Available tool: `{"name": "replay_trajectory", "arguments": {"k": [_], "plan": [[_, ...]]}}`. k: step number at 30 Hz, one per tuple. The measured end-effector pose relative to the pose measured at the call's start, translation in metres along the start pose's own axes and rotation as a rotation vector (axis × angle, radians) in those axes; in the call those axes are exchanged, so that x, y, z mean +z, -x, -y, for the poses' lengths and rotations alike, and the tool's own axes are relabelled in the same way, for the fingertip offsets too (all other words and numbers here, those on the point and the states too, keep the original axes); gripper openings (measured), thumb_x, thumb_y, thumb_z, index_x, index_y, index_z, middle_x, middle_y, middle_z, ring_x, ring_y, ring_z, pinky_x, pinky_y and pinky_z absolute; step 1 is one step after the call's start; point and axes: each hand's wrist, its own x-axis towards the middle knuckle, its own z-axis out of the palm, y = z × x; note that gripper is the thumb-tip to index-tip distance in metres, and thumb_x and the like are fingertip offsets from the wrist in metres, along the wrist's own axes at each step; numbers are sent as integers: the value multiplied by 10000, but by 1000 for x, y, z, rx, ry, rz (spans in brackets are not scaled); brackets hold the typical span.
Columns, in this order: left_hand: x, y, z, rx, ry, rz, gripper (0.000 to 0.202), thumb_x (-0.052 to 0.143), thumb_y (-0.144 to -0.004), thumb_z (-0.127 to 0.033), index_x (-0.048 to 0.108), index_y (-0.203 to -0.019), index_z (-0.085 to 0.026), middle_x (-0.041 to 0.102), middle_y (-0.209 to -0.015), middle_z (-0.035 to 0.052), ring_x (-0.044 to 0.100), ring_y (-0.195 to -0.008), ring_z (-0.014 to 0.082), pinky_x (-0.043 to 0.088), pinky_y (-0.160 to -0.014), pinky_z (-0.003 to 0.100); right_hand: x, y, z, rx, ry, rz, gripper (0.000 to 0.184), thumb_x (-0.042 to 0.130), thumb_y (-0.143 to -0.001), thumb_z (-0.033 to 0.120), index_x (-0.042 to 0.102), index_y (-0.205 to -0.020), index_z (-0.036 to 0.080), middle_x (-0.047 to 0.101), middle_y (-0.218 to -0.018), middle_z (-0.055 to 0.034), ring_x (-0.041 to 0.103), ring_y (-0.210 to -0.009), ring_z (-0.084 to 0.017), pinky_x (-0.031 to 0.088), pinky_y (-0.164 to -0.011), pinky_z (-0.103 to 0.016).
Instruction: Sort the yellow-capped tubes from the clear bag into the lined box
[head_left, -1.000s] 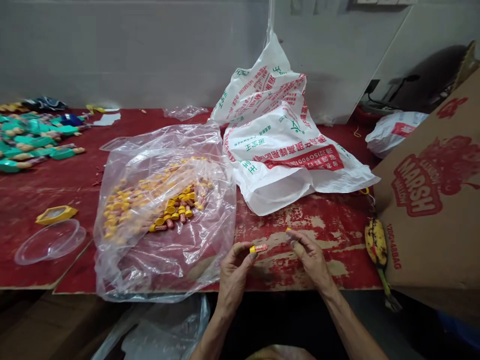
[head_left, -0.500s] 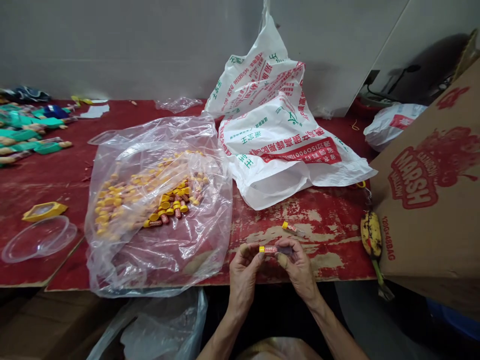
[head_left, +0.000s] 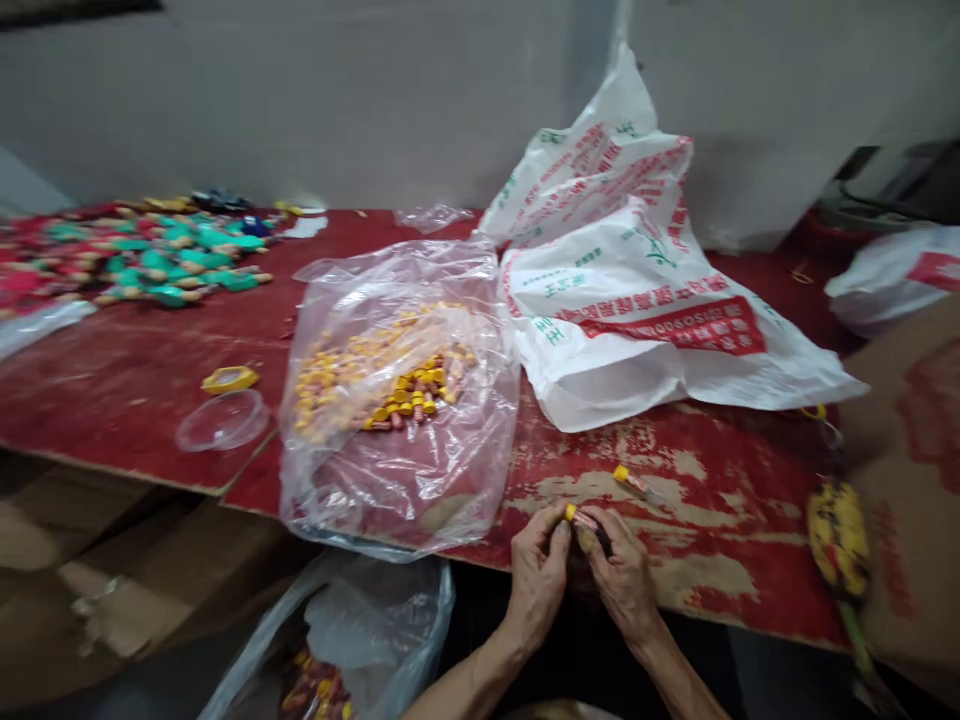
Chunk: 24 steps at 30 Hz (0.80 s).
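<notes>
My left hand [head_left: 538, 572] pinches the yellow-capped end of a small clear tube [head_left: 583, 519] with pinkish-red contents. At its other end, the fingers of my right hand [head_left: 621, 575] are closed on the body and partly cover it. Both hands are at the table's front edge. Just beyond them, a second yellow-capped tube [head_left: 634, 484] lies on the worn red surface. To the left, a clear plastic bag [head_left: 480, 480] lies spread out, with many similar capped tubes [head_left: 420, 385] in and under its folds.
Behind stands a crumpled white printed sack [head_left: 600, 370]. A banana [head_left: 838, 540] hangs beside a cardboard box [head_left: 911, 480] at right. Left are a clear plastic lid [head_left: 223, 420], a yellow-rimmed piece [head_left: 229, 379] and heaped green figures [head_left: 172, 260]. Another plastic bag [head_left: 375, 620] hangs below the edge.
My view has swung left, so the table's contents appear further right and more of the green and red heap shows. Both hands still hold the tube, which is now tilted, its capped end higher.
</notes>
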Motion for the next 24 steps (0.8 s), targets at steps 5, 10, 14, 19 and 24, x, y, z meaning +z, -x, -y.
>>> {"name": "replay_trajectory", "arguments": {"k": [5,10,14,19,24], "plan": [[-19,-17,-23,169,-228,64,231,505,-856,-246,731,-882,-204,678,-905,66,626,-855,194,488,-787,289,-5,-21,-10,-117,85,168,257,469,-938,391,601,-1112,255,665,-1073,-44,624,-961,-202,499,-821,-318],[-84,-57,-47,328,-735,-444,214,455,-873,-242,662,-863,-188,624,-853,44,600,-768,161,469,-687,248,-6,-45,-15,-434,517,26,283,386,-952,341,598,-1065,192,662,-992,-98,557,-922,-277,386,-870,-452],[-148,-107,-46,223,-1053,-614,223,421,-859,-241,621,-843,-144,615,-846,101,587,-833,240,459,-773,342,1,-45,-14,-477,754,-44,262,367,-921,192,576,-1075,162,647,-1013,-109,525,-944,-275,352,-880,-451],[-175,-162,-30,132,-1230,-548,267,418,-858,-254,622,-912,-89,596,-953,196,560,-905,339,432,-748,414,-4,-63,-13,-462,734,-80,292,405,-884,145,569,-1126,150,609,-1108,-111,496,-1040,-249,367,-899,-386],[-178,-179,-25,96,-1319,-413,286,402,-876,-227,636,-1002,-121,586,-989,174,571,-858,315,422,-696,381,-14,-135,-6,-264,769,67,274,382,-914,152,637,-1014,157,636,-1048,-99,525,-990,-216,401,-891,-334]]}}
